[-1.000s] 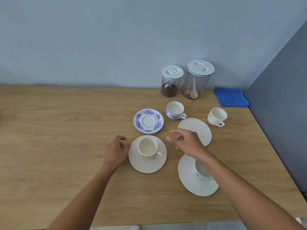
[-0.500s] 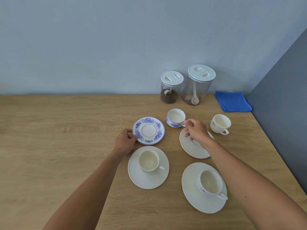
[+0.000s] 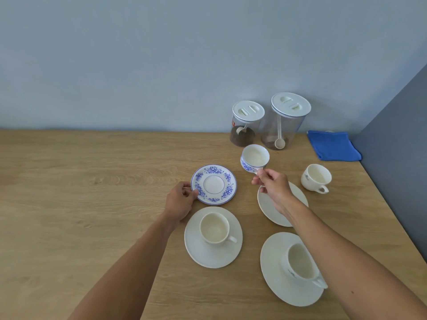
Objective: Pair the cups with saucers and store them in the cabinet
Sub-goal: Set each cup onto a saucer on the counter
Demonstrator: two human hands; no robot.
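Note:
My right hand (image 3: 271, 184) pinches the handle of a blue-flowered cup (image 3: 254, 158) and holds it tilted just above the table. My left hand (image 3: 181, 200) grips the near-left rim of the matching blue-flowered saucer (image 3: 213, 184), which lies flat on the table. A plain white cup (image 3: 215, 228) stands on a white saucer (image 3: 208, 255) in front of me. Another white cup (image 3: 300, 264) sits on a saucer (image 3: 277, 282) at the near right. A bare white saucer (image 3: 298, 197) lies partly under my right wrist. A lone white cup (image 3: 315, 177) stands to its right.
Two clear lidded jars, one with dark grounds (image 3: 246, 127) and a taller one with a scoop (image 3: 285, 122), stand against the back wall. A folded blue cloth (image 3: 332, 145) lies in the back right corner. A grey side wall (image 3: 397, 144) bounds the wooden table (image 3: 92, 181) on the right.
My right hand reached across to the blue-flowered cup, took its handle and lifted it. My left hand moved from the near white saucer to the rim of the blue-flowered saucer.

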